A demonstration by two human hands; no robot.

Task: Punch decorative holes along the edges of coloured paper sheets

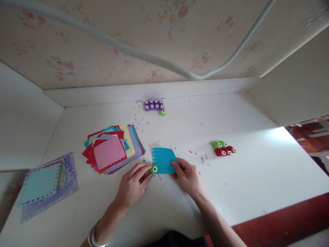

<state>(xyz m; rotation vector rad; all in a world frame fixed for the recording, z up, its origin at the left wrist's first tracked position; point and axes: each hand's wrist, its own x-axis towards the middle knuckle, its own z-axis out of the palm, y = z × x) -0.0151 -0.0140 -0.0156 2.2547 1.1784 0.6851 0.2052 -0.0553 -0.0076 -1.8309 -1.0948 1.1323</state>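
Observation:
A small blue paper square (163,159) lies on the white table (257,171) in front of me, with punched holes along its left edge. My left hand (132,185) is closed on a small green paper punch (154,168) set at the square's lower left corner. My right hand (187,176) pinches the square's lower right corner and holds it flat.
A fanned pile of coloured paper squares (113,148) lies to the left. Punched sheets (46,185) sit at the far left edge. Several purple punches (153,104) stand at the back, red and green punches (222,148) to the right. Paper bits dot the table.

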